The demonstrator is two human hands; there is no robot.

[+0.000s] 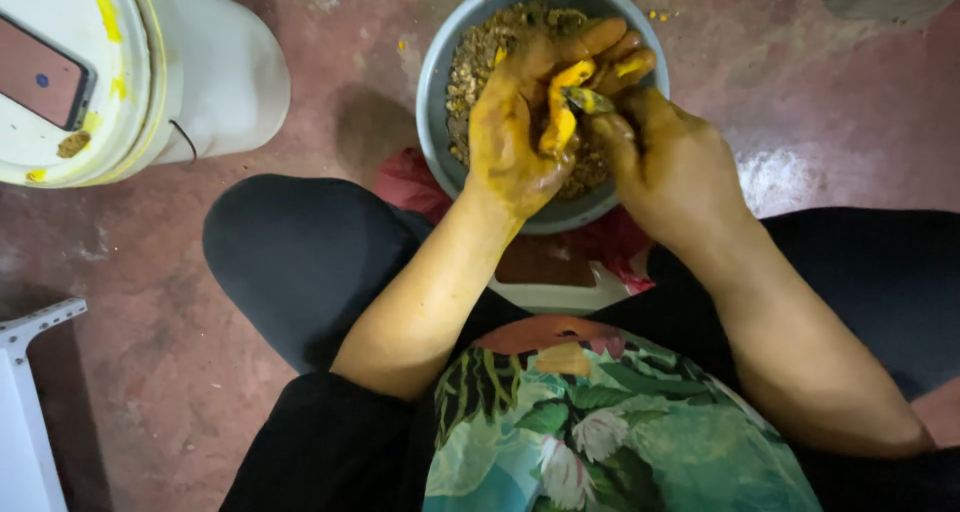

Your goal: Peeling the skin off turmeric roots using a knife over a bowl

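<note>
Both forearms reach forward, yellow-stained left hand cupped palm-up, right hand pinching with its fingers beside it

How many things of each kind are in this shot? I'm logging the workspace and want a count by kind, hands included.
Hands: 2, left hand and right hand
Yellow root pieces held: 1
Small blades: 1
Grey bowls of peelings: 1
White buckets: 1
Phones on the bucket lid: 1
Total: 7
</note>
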